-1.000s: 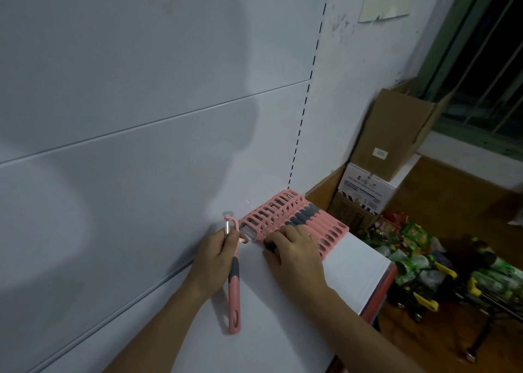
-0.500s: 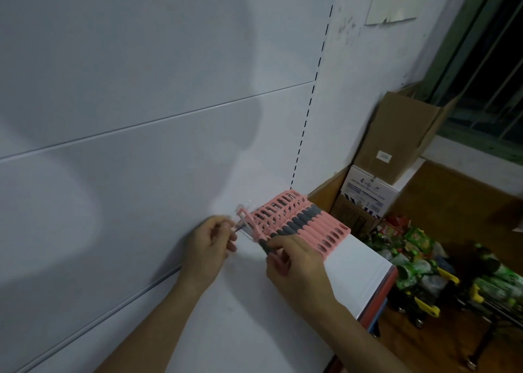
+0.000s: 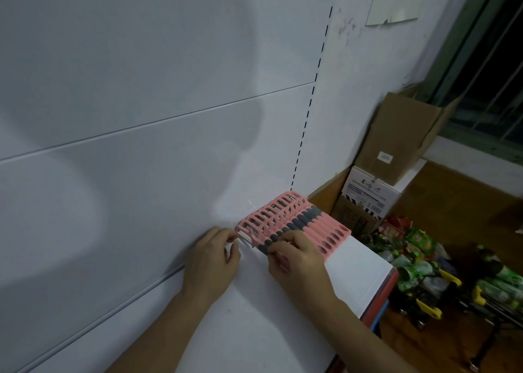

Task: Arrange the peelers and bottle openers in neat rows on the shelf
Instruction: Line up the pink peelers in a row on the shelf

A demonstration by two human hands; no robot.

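Observation:
Several pink peelers with grey grips [image 3: 300, 222] lie side by side in a tight row at the far right of the white shelf [image 3: 283, 302], heads toward the back panel. The nearest peeler [image 3: 256, 238] lies against the row's left edge. My left hand [image 3: 212, 262] pinches its metal head end with curled fingers. My right hand [image 3: 297, 259] grips its grey and pink handle, covering most of it.
The white back panel [image 3: 141, 118] rises right behind the row. The shelf's right edge [image 3: 379, 296] drops to a wooden floor. Stacked cardboard boxes [image 3: 396, 146] stand beside it. Green packaged goods and small carts [image 3: 424, 265] lie on the floor.
A second ago the peeler lay apart on the shelf under my left hand, handle toward me. Both hands lifted it, turned it and brought it against the row's left edge.

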